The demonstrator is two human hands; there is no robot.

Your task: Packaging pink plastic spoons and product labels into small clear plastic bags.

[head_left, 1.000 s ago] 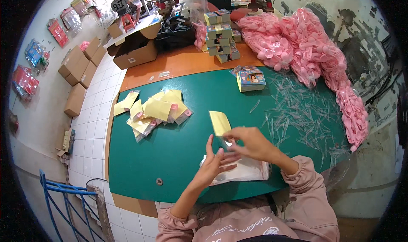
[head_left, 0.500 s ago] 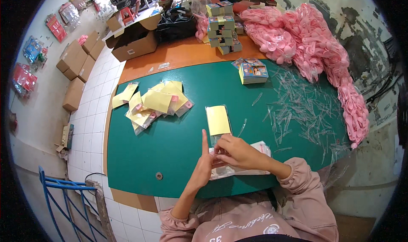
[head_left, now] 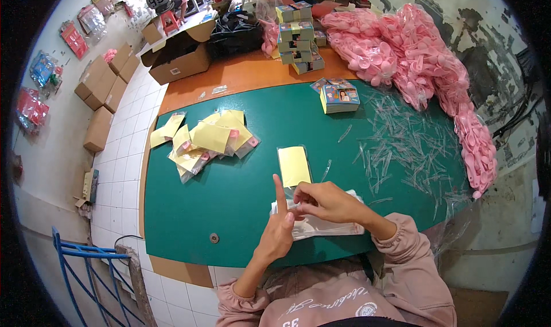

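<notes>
My right hand [head_left: 328,203] pinches a bit of clear plastic over the near edge of the table, its thumb and fingers bent together. Against its fingertips is my left hand [head_left: 276,232], index finger pointing straight up and the other fingers curled; the same plastic shows between both hands. Just beyond them lies a clear plastic bag [head_left: 294,166] with a yellow card inside, its near end running under my fingers. Beneath the hands sits a flat stack of clear plastic bags [head_left: 330,228], partly covered by my right hand and wrist.
Filled bags with yellow cards and pink pieces [head_left: 209,136] lie at left. A card stack [head_left: 340,97] stands far right of centre, clear plastic strips [head_left: 402,143] beside it. Bagged pink spoons [head_left: 416,57] line the right edge. Taller card stacks [head_left: 295,37] and an open carton [head_left: 178,60] stand behind.
My hands have shifted slightly; the left has turned so its thumb shows more, beside the right fingertips. The view has moved a little. The bag with the yellow card lies where it was.
</notes>
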